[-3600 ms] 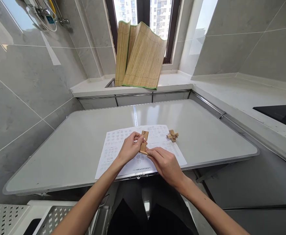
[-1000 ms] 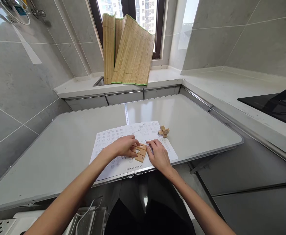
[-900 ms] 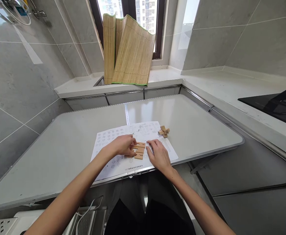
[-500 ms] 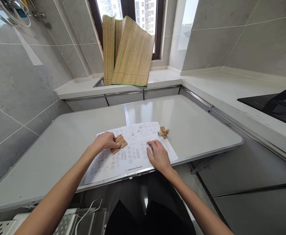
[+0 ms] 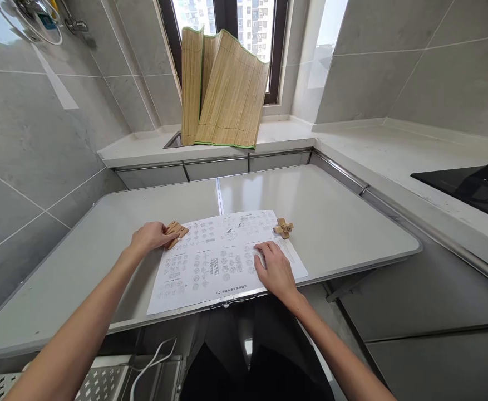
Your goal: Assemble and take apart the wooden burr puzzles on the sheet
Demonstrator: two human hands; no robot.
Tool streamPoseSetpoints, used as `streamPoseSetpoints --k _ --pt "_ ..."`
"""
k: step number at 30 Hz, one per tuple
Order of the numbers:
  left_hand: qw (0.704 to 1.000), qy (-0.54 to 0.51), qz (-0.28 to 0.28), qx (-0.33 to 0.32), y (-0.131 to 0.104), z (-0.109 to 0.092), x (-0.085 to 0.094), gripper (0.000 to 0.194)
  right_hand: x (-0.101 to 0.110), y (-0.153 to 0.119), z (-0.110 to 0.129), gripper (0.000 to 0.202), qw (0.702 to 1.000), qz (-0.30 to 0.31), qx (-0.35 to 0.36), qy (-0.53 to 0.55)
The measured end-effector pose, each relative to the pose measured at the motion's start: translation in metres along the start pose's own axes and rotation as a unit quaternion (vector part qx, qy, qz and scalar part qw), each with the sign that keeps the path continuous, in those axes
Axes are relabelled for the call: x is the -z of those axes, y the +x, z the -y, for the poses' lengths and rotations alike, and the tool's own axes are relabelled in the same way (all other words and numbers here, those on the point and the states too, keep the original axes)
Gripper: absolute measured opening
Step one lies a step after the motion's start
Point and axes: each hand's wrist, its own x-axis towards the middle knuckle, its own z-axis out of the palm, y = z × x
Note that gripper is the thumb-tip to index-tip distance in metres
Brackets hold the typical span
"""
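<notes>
My left hand (image 5: 151, 235) grips the flat wooden pieces (image 5: 177, 233) at the upper left corner of a printed sheet (image 5: 202, 267). The sheet, covered in small line drawings, lies on the white folding table (image 5: 331, 223). On the right part of the sheet rests my right hand (image 5: 274, 266), its fingers apart and nothing in it. Just beyond it, at the sheet's upper right edge, sits a cross-shaped wooden puzzle (image 5: 283, 228).
A folded bamboo mat (image 5: 231, 92) stands on the white counter (image 5: 285, 131) by the window. At the right is a black cooktop (image 5: 473, 184). A perforated white rack (image 5: 106, 381) with a cable is below the table at the lower left.
My left hand has moved left with the flat wooden pieces, from the middle of the sheet to its upper left corner. My right hand stays on the sheet.
</notes>
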Motion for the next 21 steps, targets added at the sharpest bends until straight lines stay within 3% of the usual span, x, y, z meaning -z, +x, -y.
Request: streamPoseSetpoints --k 3,6,9,13,21 --pt "0.997 -0.019 -0.073 -0.02 -0.021 -0.005 -0.012 0.057 0.001 0.0 0.001 0.024 1.0 0.0 0.0 -0.003" --pt "0.984 -0.069 -0.137 -0.09 -0.056 -0.016 -0.031 0.051 0.001 0.0 0.001 0.024 1.0 0.0 0.002 -0.003" --pt "0.971 -0.13 -0.104 -0.171 -0.095 -0.029 -0.052 0.041 0.001 -0.001 0.0 0.024 1.0 -0.001 0.003 -0.002" --pt "0.962 -0.18 -0.096 -0.181 -0.13 -0.038 -0.072 0.035 0.0 -0.002 0.0 0.025 1.0 -0.002 0.001 0.004" --pt "0.945 -0.272 -0.092 -0.159 -0.137 -0.028 -0.082 0.035 0.002 -0.003 0.001 0.025 1.0 0.005 -0.008 0.015"
